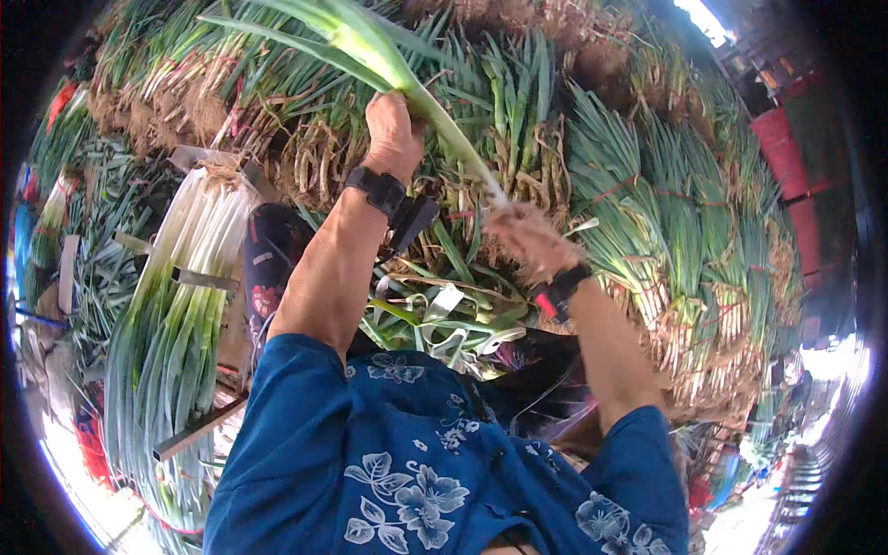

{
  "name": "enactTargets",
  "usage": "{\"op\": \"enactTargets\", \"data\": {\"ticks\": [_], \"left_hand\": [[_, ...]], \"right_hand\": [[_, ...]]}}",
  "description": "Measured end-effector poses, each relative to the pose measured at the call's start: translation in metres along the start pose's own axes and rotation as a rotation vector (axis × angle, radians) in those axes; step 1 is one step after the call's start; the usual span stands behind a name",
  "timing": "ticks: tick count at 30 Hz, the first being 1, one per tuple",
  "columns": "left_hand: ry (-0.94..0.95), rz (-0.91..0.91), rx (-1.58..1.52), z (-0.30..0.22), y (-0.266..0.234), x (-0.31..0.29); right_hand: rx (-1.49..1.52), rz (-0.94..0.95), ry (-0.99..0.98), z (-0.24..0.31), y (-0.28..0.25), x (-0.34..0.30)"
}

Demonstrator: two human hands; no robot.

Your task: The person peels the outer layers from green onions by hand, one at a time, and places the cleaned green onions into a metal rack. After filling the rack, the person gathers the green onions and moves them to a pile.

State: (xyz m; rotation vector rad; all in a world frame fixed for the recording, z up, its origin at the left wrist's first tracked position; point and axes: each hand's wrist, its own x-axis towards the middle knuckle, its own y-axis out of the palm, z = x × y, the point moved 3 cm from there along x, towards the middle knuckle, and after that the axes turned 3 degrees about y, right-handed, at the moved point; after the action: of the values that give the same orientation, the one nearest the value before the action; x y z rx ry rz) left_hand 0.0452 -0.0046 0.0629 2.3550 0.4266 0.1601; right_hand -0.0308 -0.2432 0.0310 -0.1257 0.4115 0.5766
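A long, thick green onion (453, 134) slants across the upper middle, with green leaves at upper left and a white lower end at lower right. My left hand (393, 134), with a black watch on its wrist, is closed round the stalk where the leaves begin. At the white end is my right hand (532, 242), with a dark band on the wrist. Motion blurs its fingers, so their grip on the stalk does not show clearly. Below the hands lie loose leaves and pale peelings (449, 319).
A large bundle of cleaned green onions (176, 268) rests in a metal frame (199, 427) at my left. Piles of tied green onions with dry roots (629, 213) stand ahead and to the right. Red sheeting (782, 153) hangs at the far right.
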Motion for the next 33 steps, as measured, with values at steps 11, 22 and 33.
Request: {"op": "enactTargets", "data": {"ticks": [11,22,33], "left_hand": [[-0.804,0.336,-0.364,0.006,-0.009,-0.028],[-1.117,0.97,0.462,0.076,-0.087,-0.14],[-0.211,0.477,-0.289,-0.07,-0.002,-0.02]], "right_hand": [[0.276,-0.086,-0.125,-0.035,0.12,-0.038],[0.367,0.161,-0.29,0.018,0.122,-0.052],[0.047,0.022,-0.154,-0.024,0.111,-0.009]]}}
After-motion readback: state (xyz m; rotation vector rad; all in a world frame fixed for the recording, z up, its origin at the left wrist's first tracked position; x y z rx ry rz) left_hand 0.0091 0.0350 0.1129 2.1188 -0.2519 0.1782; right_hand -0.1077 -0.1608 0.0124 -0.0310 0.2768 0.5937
